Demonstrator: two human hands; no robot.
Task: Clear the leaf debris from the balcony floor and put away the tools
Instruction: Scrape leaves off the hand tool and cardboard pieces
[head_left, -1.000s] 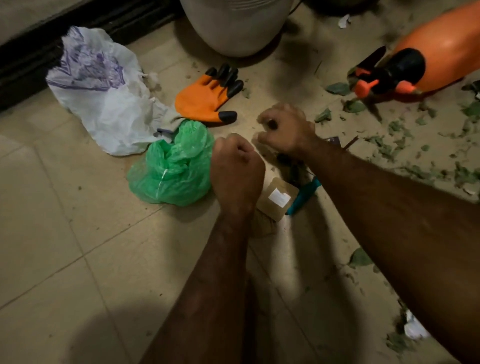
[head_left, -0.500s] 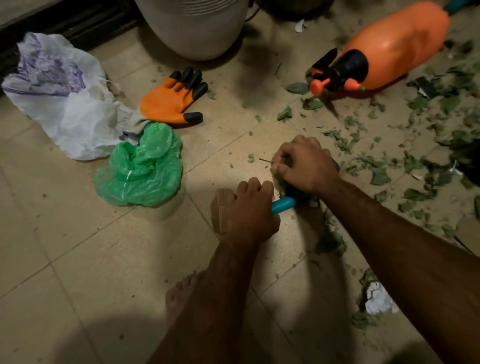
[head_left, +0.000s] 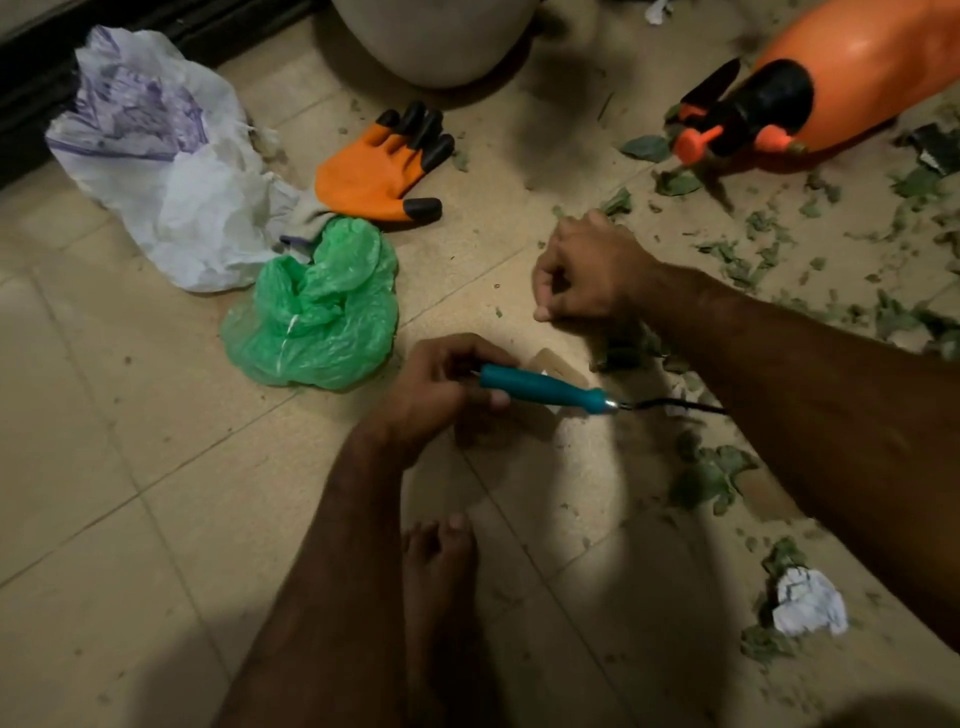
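Lying far left on the tiled balcony floor (head_left: 130, 519): crumpled white bag (head_left: 171, 182), with green bag (head_left: 317, 317) touching its near edge and orange glove (head_left: 374, 171) flat just beyond. At centre, left hand (head_left: 441, 389), fingers curled round teal-handled tool (head_left: 540, 387), metal tip pointing right. Slightly farther, right hand (head_left: 587, 270), fingers loosely curled; cannot tell whether pinching anything. Rightward, leaf debris (head_left: 753, 260) scattered across the tiles, near toppled orange sprayer (head_left: 841, 78) far right.

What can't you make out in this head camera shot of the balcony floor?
Head view, all three:
Teal-handled tool in the left hand: working end hidden under the right forearm.
Right hand: curled fingers hide any contents.
Orange sprayer: body cut off by the top-right edge.
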